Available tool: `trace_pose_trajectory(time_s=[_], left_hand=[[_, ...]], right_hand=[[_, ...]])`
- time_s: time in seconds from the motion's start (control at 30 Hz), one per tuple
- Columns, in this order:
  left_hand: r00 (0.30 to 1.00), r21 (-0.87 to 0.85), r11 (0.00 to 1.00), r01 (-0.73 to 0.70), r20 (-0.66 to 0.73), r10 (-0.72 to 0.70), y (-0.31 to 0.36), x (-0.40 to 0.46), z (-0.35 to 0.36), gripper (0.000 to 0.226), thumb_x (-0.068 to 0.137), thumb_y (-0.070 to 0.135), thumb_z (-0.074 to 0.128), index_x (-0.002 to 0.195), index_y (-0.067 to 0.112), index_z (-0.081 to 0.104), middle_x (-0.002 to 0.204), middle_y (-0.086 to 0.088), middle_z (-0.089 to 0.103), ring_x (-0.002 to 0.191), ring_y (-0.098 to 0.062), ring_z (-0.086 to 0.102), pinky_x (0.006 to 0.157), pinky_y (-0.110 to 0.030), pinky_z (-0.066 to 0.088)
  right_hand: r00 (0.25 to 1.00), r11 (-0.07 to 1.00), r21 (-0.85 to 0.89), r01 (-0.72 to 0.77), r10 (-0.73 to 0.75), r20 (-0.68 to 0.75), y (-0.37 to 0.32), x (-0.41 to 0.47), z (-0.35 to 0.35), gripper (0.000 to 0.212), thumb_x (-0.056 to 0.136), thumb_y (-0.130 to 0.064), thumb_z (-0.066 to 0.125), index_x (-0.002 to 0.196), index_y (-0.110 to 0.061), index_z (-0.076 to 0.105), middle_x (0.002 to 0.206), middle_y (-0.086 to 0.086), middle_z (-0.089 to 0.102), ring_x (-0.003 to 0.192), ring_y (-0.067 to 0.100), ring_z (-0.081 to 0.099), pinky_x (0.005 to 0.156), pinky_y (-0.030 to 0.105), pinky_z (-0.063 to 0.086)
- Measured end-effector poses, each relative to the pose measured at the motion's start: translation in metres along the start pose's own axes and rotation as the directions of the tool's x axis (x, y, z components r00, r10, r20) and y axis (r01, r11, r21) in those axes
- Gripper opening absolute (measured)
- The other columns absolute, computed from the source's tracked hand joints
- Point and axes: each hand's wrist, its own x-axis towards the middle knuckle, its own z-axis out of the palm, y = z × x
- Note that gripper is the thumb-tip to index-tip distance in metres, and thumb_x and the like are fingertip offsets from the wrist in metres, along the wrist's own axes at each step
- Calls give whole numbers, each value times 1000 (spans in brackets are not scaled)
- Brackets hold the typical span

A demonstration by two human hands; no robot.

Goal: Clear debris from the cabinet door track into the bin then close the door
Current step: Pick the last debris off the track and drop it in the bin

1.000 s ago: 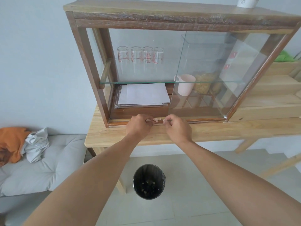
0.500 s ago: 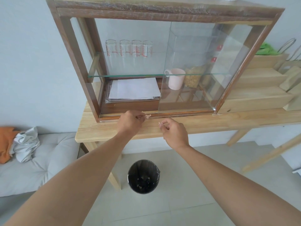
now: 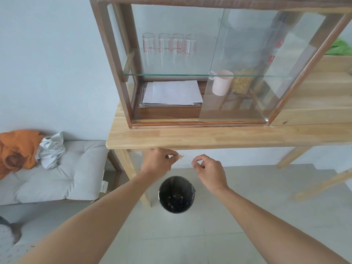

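I hold both hands above the bin (image 3: 176, 195): left hand (image 3: 158, 162) pinches a debris crumb (image 3: 181, 156), right hand (image 3: 208, 169) pinches a tiny bit. Drop pending; sliding glass door (image 3: 240, 69) not yet closed.

Cabinet (image 3: 112, 60) frame was dark, rough-grained wood; its door (image 3: 247, 69) and shelf (image 3: 171, 75) clear glossy glass. Table (image 3: 209, 136) was pale smooth wood. Bin (image 3: 176, 194) looked lined with glossy black plastic. Cushion (image 3: 62, 174) was matt grey cloth.

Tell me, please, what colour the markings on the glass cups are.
Red, printed on the clear glass cups; the head view shows them.
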Motion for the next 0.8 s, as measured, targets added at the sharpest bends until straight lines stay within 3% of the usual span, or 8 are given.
trace_pose_trajectory(time_s=[0.1,0.23,0.4,0.6,0.8], left_hand=[[996,41,996,80,35,-81,-17,-8,11,20,99,48,72,110,38,85,51,13,66,54,-4,63,56,-24,48],[982,119,980,157,84,-167,-37,-13,23,19,103,39,67,112,34,83,63,14,69,62,-7,67,67,-31,60],[969,176,961,215,87,-232,-51,-4,41,18,103,40,67,111,34,82,67,9,75,74,-12,72,75,-35,63],[966,221,947,231,61,-250,-60,20,71,17,102,43,66,108,37,81,72,13,71,74,-12,69,54,-25,42],[957,243,938,248,88,-276,-77,48,104,15,99,42,67,102,38,81,88,11,75,86,-20,73,72,-34,57]], right_hand=[[998,1000,-23,-19,20,54,7,0,7,9,101,-40,65,99,-36,74,62,-7,69,60,10,65,58,27,42],[994,995,-99,-19,30,109,18,5,14,12,102,-38,64,101,-37,75,64,-12,68,65,9,66,57,25,41],[989,982,-188,-5,33,147,34,22,27,16,103,-39,62,105,-34,77,68,-15,63,71,17,65,59,27,40],[984,974,-224,15,26,178,47,50,46,16,104,-41,63,105,-34,77,73,-15,64,77,18,67,64,30,42],[978,976,-216,6,40,206,64,76,73,17,103,-44,63,105,-35,77,78,-13,69,78,18,70,67,30,48]])
